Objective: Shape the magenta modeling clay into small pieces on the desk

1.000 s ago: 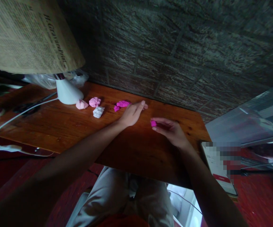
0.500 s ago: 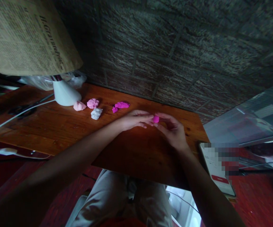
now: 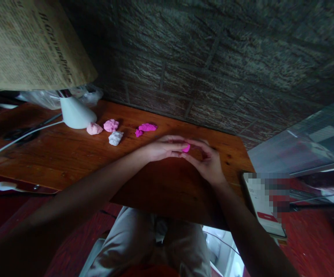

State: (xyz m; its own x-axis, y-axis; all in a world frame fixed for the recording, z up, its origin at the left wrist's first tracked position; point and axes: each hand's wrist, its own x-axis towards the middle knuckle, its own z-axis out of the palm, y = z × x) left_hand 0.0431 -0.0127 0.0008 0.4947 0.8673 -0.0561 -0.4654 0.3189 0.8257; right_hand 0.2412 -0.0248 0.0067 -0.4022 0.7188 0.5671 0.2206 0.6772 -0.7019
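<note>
Between the fingertips of both hands is a small piece of bright pink modelling clay (image 3: 186, 148), rounded and smooth. My left hand (image 3: 167, 148) pinches it from the left, thumb on the near side. From the right, the thumb and forefinger of my right hand (image 3: 207, 157) close around its edge. Beyond my left hand lie a flattened magenta clay lump (image 3: 148, 127) and a smaller magenta bit (image 3: 138, 133) beside it. Further left are a pink clay lump (image 3: 111, 125), a pale peach-pink lump (image 3: 94, 128) and a white lump (image 3: 116, 138).
A lamp with a white base (image 3: 77, 113) and newsprint shade (image 3: 34, 46) stands at the left of the wooden table (image 3: 80, 161). Scissors (image 3: 22, 134) and a white cable (image 3: 19, 140) lie near it. A tablet-like device (image 3: 259, 200) is at the right edge; a brick wall (image 3: 172, 61) rises behind.
Both hands have shifted slightly left together in the picture, along with the whole view. My fingers have moved around the pink clay, and it is turned a little.
</note>
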